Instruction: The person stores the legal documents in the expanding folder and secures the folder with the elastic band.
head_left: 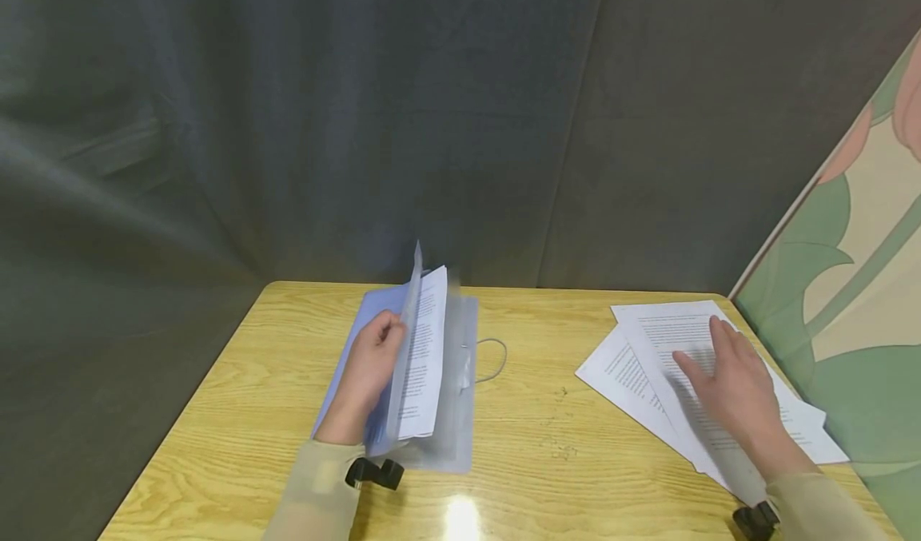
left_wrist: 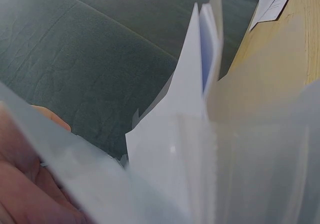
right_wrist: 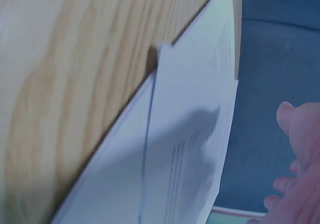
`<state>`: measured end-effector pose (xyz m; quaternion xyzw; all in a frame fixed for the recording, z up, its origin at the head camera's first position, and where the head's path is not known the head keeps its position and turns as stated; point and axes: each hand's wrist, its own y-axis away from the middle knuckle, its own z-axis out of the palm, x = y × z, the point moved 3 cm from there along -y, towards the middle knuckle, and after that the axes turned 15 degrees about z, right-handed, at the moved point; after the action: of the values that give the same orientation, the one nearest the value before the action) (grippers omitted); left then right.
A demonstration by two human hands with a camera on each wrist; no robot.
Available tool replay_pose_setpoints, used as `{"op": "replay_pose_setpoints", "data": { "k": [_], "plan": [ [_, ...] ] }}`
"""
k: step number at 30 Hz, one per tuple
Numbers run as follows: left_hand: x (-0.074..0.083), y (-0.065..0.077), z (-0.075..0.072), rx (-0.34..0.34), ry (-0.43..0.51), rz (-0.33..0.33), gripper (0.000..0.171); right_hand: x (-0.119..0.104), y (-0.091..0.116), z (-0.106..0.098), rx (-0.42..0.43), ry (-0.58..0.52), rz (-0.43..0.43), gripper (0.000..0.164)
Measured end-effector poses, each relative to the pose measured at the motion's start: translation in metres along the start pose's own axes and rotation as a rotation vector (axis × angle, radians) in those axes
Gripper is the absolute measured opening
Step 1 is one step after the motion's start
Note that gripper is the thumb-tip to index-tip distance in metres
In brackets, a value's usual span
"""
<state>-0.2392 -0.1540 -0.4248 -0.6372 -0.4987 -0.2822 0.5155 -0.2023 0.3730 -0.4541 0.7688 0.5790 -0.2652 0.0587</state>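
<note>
A blue translucent plastic folder (head_left: 374, 305) lies spread open on the table, left of centre. My left hand (head_left: 370, 361) pinches the edge of one clear divider (head_left: 412, 317) and holds it raised. Right beside that divider stand printed sheets (head_left: 424, 365), tucked inside the folder and tilted up; the left wrist view shows their white backs (left_wrist: 155, 149) behind the blurred plastic. On the right, my right hand (head_left: 741, 389) hovers over a fanned pile of printed papers (head_left: 665, 329), fingers extended and thumb spread. In the right wrist view its shadow falls across the sheets (right_wrist: 185, 134).
A grey elastic cord (head_left: 506, 357) loops out from the folder's right side onto the wooden table (head_left: 532, 413). Dark grey fabric (head_left: 432, 125) hangs behind the table's back edge. A floral panel (head_left: 863, 285) borders the right side, close to the loose papers.
</note>
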Motion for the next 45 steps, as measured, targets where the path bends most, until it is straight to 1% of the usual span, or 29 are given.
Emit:
{"op": "replay_pose_setpoints", "data": {
  "k": [5,10,16,24,36,45],
  "plan": [
    [-0.001,0.0,0.0,0.0,0.003,0.001,0.02,0.017,-0.005,-0.005,0.007,0.015,0.028,0.089],
    [-0.001,0.0,0.0,0.006,0.004,0.004,0.02,0.033,-0.009,-0.009,-0.028,0.028,0.087,0.092],
    [0.0,0.0,0.0,0.006,0.0,-0.003,0.021,0.048,-0.014,-0.012,-0.036,0.03,0.115,0.092],
    [-0.001,0.0,0.0,0.005,0.005,0.001,0.021,0.066,-0.019,-0.014,-0.1,0.045,0.197,0.096],
    [0.0,0.0,0.0,0.01,0.015,-0.001,0.02,0.081,-0.021,-0.007,-0.152,0.072,0.233,0.1],
    [-0.002,-0.001,0.001,0.01,0.008,-0.002,0.02,0.084,-0.02,-0.004,-0.184,0.098,0.284,0.103]
  ]
}}
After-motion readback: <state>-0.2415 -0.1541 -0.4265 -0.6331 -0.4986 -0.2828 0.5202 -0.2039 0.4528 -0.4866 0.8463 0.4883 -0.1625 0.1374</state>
